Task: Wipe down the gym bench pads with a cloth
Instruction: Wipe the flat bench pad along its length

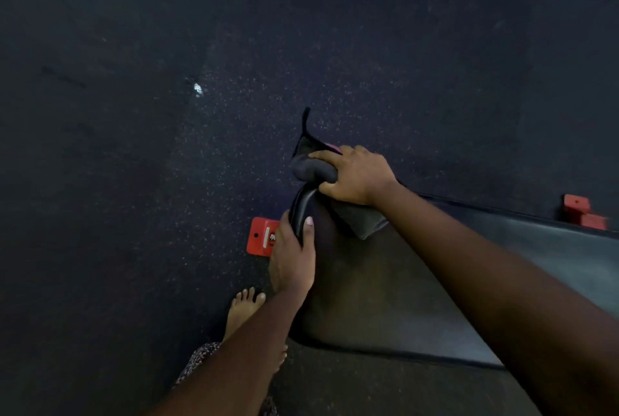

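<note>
Right hand [355, 178] clutches cloth [313, 169] at the end of the pad [385, 281]; left hand [293, 258] grips that edge; pad runs back under the right arm.

The left grip [292, 258], thumb on top and fingers tucked beneath, clamps the edge of the black padded surface [385, 288], its bare forearm rising from 7 o'clock. At its 1 o'clock the right grip [355, 178] curls round a dark grey cloth [313, 169], its forearm entering from 4 o'clock.
</note>
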`<action>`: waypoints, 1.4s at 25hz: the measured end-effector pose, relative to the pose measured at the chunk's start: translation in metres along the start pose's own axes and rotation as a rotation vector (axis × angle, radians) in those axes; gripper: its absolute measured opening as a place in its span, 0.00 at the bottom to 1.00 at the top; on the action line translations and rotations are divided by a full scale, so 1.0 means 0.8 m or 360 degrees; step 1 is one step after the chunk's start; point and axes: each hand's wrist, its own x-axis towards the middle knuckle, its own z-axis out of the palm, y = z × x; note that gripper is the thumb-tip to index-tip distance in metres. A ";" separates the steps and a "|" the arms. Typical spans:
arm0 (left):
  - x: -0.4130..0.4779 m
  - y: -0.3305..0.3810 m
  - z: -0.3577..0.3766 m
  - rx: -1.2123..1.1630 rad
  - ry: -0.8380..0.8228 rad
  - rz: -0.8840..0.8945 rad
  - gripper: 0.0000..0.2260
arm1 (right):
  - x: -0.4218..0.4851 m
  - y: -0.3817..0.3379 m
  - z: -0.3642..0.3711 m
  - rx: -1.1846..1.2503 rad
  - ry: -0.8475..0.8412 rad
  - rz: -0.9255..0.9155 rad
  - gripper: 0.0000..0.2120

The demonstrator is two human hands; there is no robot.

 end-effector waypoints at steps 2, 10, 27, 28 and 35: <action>0.004 -0.003 -0.001 0.0013 -0.0038 0.0033 0.27 | -0.018 0.020 0.006 0.0095 0.0026 0.0078 0.31; -0.040 0.023 -0.030 0.0390 -0.0159 0.0606 0.27 | -0.037 0.075 -0.004 0.0226 -0.0168 0.0356 0.25; -0.136 0.139 0.293 0.1370 -0.0070 0.1166 0.25 | -0.175 0.379 0.061 0.0315 -0.0076 0.0296 0.23; -0.142 0.143 0.315 0.1406 -0.0083 0.1202 0.25 | -0.186 0.397 0.066 0.0306 -0.0069 0.0304 0.23; -0.154 0.136 0.407 0.1541 -0.0030 0.1304 0.27 | -0.255 0.506 0.089 0.0147 -0.0097 0.0433 0.25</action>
